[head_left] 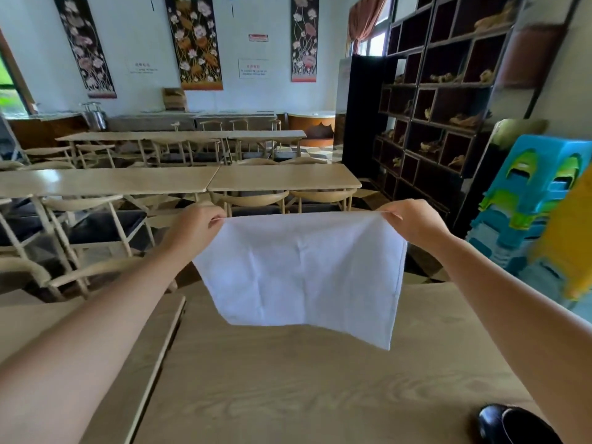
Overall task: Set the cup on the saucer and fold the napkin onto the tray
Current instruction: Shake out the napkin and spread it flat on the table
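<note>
Far wall ahead of me: a white notice (pixel 253 68) with red characters, too blurred to read. To its left a fainter lettered patch (pixel 143 68), and above it a small red-and-white plaque (pixel 258 37), both illegible. Nothing else carries writing I can make out.

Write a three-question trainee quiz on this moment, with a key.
1. True or false: the napkin lies folded flat on the table.
2. Which grips it: A) left hand only, B) right hand only, C) both?
3. Fill in: each hand pinches a top ____ of the napkin.

Key: 1 false, it hangs spread above the table. 2 C. 3 corner.
</note>
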Demonstrator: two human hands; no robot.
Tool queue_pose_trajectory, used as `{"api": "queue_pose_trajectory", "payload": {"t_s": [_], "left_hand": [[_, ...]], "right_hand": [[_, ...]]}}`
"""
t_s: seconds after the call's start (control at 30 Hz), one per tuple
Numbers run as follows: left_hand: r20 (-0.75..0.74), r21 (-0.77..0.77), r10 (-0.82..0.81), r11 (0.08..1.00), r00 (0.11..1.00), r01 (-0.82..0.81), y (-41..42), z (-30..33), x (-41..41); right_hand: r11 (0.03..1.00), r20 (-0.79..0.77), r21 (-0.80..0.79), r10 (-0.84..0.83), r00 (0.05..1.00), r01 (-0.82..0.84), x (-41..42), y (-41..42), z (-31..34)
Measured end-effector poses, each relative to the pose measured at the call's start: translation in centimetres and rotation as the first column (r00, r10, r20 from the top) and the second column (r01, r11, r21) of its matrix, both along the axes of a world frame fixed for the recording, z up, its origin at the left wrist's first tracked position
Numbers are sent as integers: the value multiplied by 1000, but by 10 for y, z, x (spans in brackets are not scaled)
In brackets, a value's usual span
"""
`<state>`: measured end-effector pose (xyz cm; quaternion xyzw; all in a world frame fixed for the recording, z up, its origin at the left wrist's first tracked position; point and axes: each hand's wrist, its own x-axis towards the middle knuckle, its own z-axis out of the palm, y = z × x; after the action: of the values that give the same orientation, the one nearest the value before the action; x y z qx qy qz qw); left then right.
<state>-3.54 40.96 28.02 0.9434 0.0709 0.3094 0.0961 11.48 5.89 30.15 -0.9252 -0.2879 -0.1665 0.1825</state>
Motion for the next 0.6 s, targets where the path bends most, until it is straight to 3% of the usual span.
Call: {"api": "queue_pose_trajectory", "payload": {"t_s": [0.1,0.23,0.3,0.47,0.6], "left_hand": [[33,-13,7,1000,999,-7,3,-34,-14],[11,71,-46,996,999,45,-10,-109,-45],[-38,64,-74,995,997,76,-19,-151,-61],[-168,-118,-78,991,983,58,-47,-261,-107],[-332,-146,-133,985,934,89,-65,-337,-156]], "right_hand": [[999,53,-46,8,999,-6,-4,-10,-23],[992,-12,-123,14,1000,-15,-12,-30,-89],[991,-92,-131,9,996,-21,-22,-39,-127],[991,-295,-133,-20,955,-21,-62,-57,-233],[985,-328,-124,73,942,-119,-116,-79,-327]]}}
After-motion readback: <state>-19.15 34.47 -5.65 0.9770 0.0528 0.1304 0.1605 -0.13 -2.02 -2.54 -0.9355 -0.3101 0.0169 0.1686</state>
